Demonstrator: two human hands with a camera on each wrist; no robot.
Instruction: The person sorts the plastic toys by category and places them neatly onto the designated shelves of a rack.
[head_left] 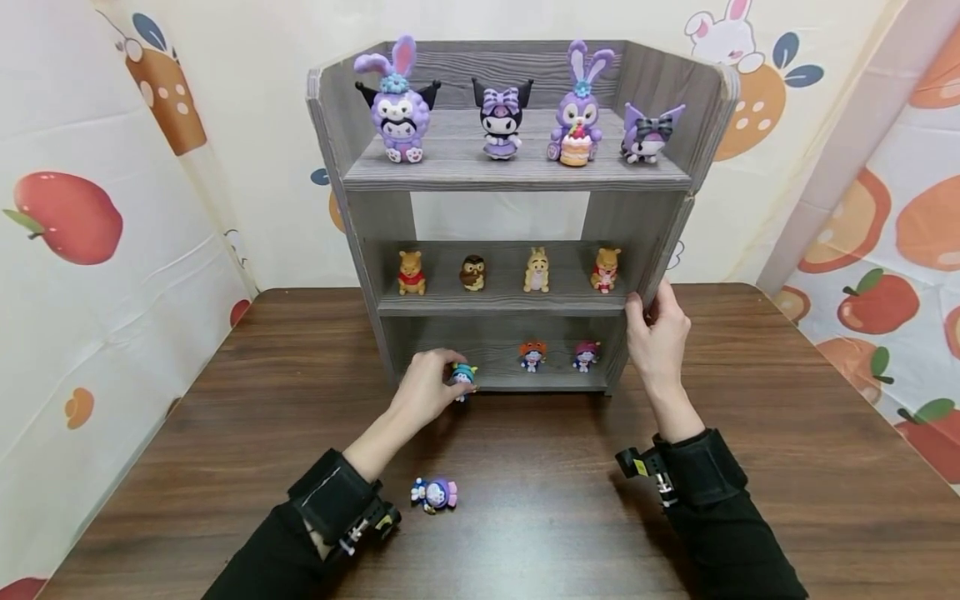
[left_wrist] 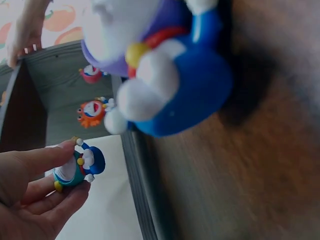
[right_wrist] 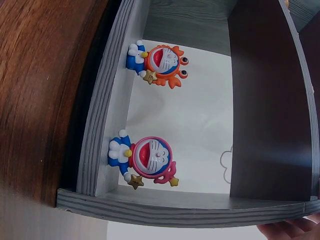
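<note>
My left hand (head_left: 427,387) pinches a small Doraemon figurine (head_left: 464,373) with a teal hat, at the front left of the shelf unit's bottom level. In the left wrist view, thumb and fingers grip the same figurine (left_wrist: 80,165) around its hat. My right hand (head_left: 660,342) holds the right side panel of the grey wooden shelf unit (head_left: 517,182), near the middle board. Further right on the bottom level stand an orange crab-hat figurine (right_wrist: 162,60) and a pink-hat figurine (right_wrist: 150,156). Another blue and purple Doraemon figurine (head_left: 435,494) lies on the table, large and blurred in the left wrist view.
Several purple figurines, among them a bunny with a cake (head_left: 577,125), stand on the top level. The middle level bears a row of small figurines, including an owl (head_left: 472,272). Beneath everything is a brown wooden table (head_left: 540,517), with printed cloth around it.
</note>
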